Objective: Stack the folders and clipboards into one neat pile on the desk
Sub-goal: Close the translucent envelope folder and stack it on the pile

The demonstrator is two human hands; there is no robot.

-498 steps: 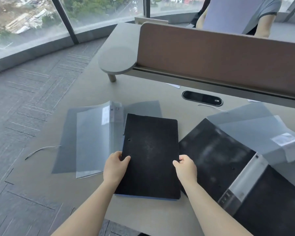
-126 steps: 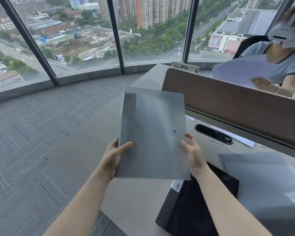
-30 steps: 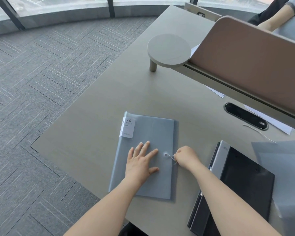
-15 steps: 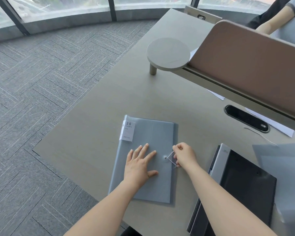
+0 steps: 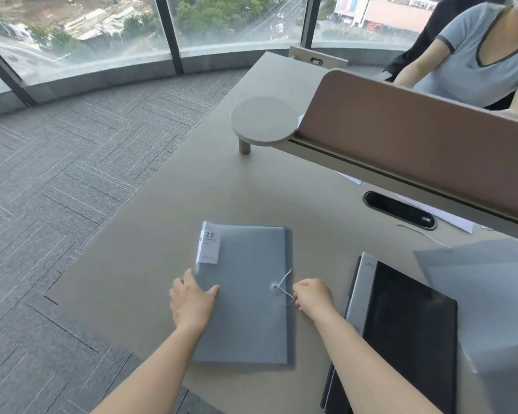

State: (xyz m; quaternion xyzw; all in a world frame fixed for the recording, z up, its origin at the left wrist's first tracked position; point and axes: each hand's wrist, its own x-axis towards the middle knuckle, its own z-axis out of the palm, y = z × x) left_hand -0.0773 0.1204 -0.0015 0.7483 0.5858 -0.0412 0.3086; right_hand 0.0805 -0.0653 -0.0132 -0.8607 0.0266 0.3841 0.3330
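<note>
Slid since half a second ago: left hand off the middle of the grey folder to its left edge, fingers loosely spread, thumb on the cover, nothing gripped. String now wound at the button rather than stretched out from it.

Largest to smallest, all placed from that grey folder. Beneath it, the desk, folder flat and square to the near edge (probably set there as the base of the pile). Well to its right, half off frame, a translucent grey sheet folder. Just to its right, apart from it, the black folder with a pale spine, not yet stacked. At its right edge, right hand curled shut, apparently pinching the end of the white string, likely to keep the flap fastened before stacking. On its top left corner, a white label reading "20 POCKETS"; smaller print there too small to read.
</note>
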